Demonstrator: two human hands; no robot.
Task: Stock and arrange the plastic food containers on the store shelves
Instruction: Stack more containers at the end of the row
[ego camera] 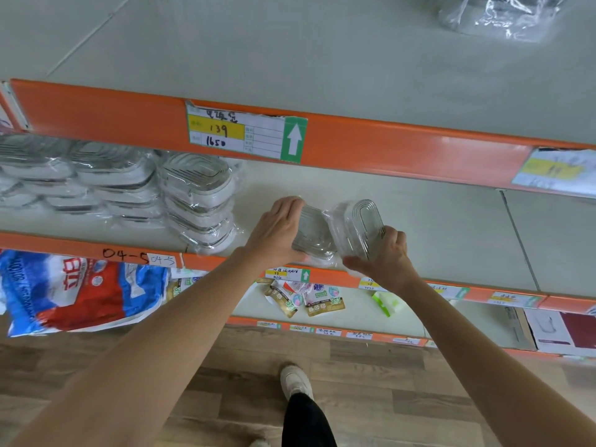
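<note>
Clear plastic wraps two food containers at the front edge of the middle shelf (419, 227). One container (311, 235) lies flat on the shelf, with the left hand (277, 229) laid against its left side, fingers fairly straight and together. Just beside it, a second container (361, 225) stands tilted on its edge, gripped by the right hand (385, 258), fingers curled round its lower end. Stacks of wrapped containers (196, 201) sit further left on the same shelf
</note>
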